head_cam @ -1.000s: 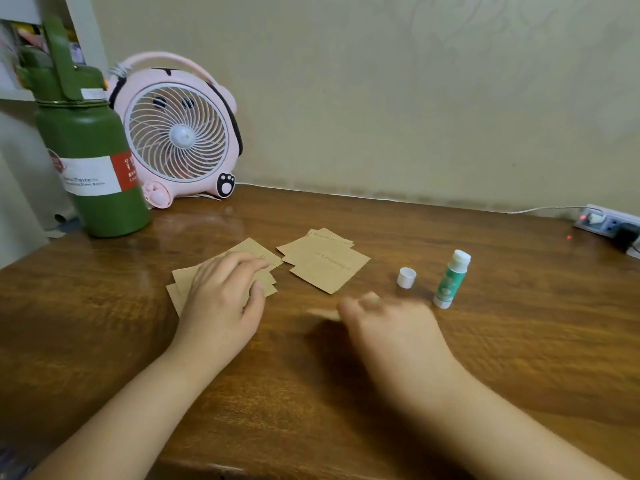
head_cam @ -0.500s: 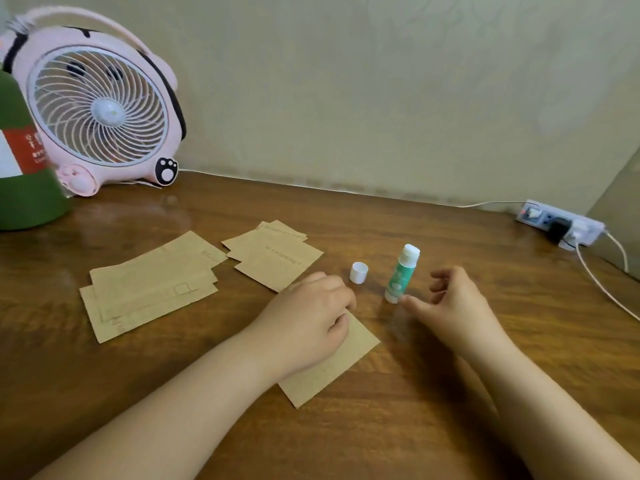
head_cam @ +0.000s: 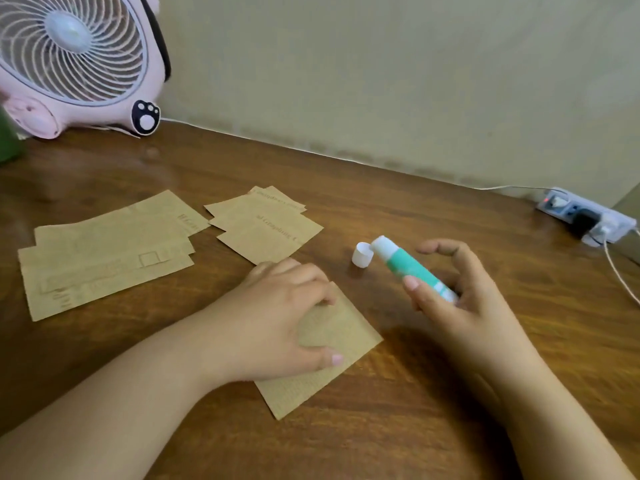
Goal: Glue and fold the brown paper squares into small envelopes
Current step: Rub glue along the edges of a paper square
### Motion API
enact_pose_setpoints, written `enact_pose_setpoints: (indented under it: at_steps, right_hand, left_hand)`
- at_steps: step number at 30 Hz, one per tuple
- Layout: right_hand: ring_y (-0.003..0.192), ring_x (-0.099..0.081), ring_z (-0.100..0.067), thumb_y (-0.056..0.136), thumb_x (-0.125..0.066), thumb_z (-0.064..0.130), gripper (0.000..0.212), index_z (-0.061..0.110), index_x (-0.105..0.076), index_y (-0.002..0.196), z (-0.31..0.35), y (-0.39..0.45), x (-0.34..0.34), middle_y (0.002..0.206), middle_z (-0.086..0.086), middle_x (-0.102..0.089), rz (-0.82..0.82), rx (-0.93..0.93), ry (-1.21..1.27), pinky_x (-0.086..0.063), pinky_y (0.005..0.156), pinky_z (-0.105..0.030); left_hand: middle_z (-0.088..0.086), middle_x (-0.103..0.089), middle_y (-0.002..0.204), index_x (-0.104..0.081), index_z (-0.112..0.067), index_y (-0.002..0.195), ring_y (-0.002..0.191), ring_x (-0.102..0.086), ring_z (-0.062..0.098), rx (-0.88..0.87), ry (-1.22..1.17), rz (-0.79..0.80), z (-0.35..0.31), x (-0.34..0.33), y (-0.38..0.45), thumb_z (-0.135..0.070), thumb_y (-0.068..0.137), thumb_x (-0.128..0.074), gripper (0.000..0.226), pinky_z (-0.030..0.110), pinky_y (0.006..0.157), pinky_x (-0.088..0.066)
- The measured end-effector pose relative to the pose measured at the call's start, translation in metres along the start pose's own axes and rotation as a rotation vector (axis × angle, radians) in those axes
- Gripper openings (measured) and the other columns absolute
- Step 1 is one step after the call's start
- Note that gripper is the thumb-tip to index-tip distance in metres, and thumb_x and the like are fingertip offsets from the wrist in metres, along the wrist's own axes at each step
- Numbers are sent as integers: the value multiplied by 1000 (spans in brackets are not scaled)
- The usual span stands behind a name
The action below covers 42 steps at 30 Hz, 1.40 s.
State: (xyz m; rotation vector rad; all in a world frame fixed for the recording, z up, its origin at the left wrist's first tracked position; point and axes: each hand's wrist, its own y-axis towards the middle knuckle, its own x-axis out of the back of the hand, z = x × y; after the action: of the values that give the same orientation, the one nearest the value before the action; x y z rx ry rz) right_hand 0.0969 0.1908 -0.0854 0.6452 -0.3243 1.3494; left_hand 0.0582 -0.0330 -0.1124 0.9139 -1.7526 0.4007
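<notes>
One brown paper square (head_cam: 332,336) lies on the wooden table (head_cam: 450,427) in front of me. My left hand (head_cam: 277,317) rests on it with curled fingers and holds it down. My right hand (head_cam: 453,299) grips a green and white glue stick (head_cam: 408,266), lifted off the table and tilted, its uncapped tip pointing up and left. The white cap (head_cam: 363,253) stands on the table just beside that tip. A stack of larger brown sheets (head_cam: 104,254) lies at the left. A small pile of brown squares (head_cam: 266,225) lies behind my left hand.
A pink desk fan (head_cam: 76,60) stands at the back left against the wall. A green bottle (head_cam: 8,140) shows at the left edge. A power strip (head_cam: 585,216) with a plug and white cables sits at the back right.
My right hand has picked the glue stick up from the table and tilted it. My left hand stays on the brown square. The camera has moved closer and to the right.
</notes>
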Motion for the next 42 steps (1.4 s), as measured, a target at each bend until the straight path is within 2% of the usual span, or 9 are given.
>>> enact_pose_setpoints:
  at_steps: [4, 8, 11, 16, 26, 28, 32, 36, 42]
  right_hand:
    - [53, -54, -7, 77, -71, 22, 11, 20, -65, 86, 11, -2, -1, 68, 4, -64, 11, -34, 157, -45, 47, -13]
    - [71, -65, -35, 79, -72, 21, 16, 7, -66, 83, 9, -4, -6, 84, -26, -62, 52, -56, 96, -54, 64, -42]
    - [78, -63, -40, 80, -71, 32, 16, 17, -65, 83, 5, -4, -12, 82, -20, -65, 103, -2, -4, -51, 66, -56]
    - [72, -61, -23, 81, -69, 30, 6, 24, -68, 83, 7, -10, -8, 78, -3, -68, 185, 101, -116, -51, 68, -46]
    - [65, -55, -16, 82, -69, 29, 13, 17, -67, 81, 13, -2, -15, 75, -2, -64, 240, 235, -215, -45, 59, -31]
    - [63, -54, -16, 82, -69, 28, 12, 17, -67, 78, 14, -2, -14, 73, -3, -63, 208, 239, -208, -45, 56, -29]
    - [58, -54, -6, 81, -68, 24, 12, 27, -61, 72, 17, -3, -9, 79, 8, -65, -35, 212, -91, -41, 50, -17]
    - [70, -58, -6, 81, -66, 26, 8, 29, -60, 79, 17, 9, -19, 86, 14, -64, 99, 248, -114, -44, 55, -14]
    - [75, -59, -16, 84, -67, 27, 7, 22, -65, 88, 10, 30, -35, 84, 5, -65, 237, 304, -143, -49, 66, -39]
  left_hand:
    - [-34, -20, 141, -30, -42, 140, 126, -4, -10, 62, 59, 75, 6, -2, 0, -71, 76, -52, 74, 20, 106, 5]
    - [-34, -20, 142, -31, -40, 142, 131, -3, -8, 80, 39, 95, 8, -3, -1, -74, 74, -53, 79, 22, 107, 8]
    - [-35, -20, 142, -31, -40, 142, 130, -3, -10, 86, 46, 94, 10, -5, 0, -79, 66, -45, 86, 23, 106, 7]
    - [-33, -15, 144, -27, -38, 144, 133, -2, -8, 128, 53, 116, 7, -3, -1, -75, 73, -49, 83, 27, 109, 5]
    - [-32, -18, 145, -27, -38, 145, 134, -3, -5, 178, 108, 143, 3, 0, -2, -78, 71, -47, 85, 42, 114, 9]
    - [-31, -19, 146, -29, -38, 144, 134, -5, -6, 171, 122, 131, 2, 1, -3, -78, 71, -48, 85, 42, 114, 11]
    - [-32, -21, 146, -35, -40, 140, 134, -6, -6, 166, 101, 138, 1, 4, -4, -76, 72, -51, 79, 43, 113, 12]
    - [-31, -24, 134, -38, -41, 136, 131, -10, -3, 167, 114, 110, 1, 5, -4, -78, 69, -50, 78, 43, 113, 9]
    - [-30, -25, 130, -33, -39, 141, 129, -10, -3, 194, 144, 127, 1, 6, -4, -80, 67, -47, 86, 46, 113, 9]
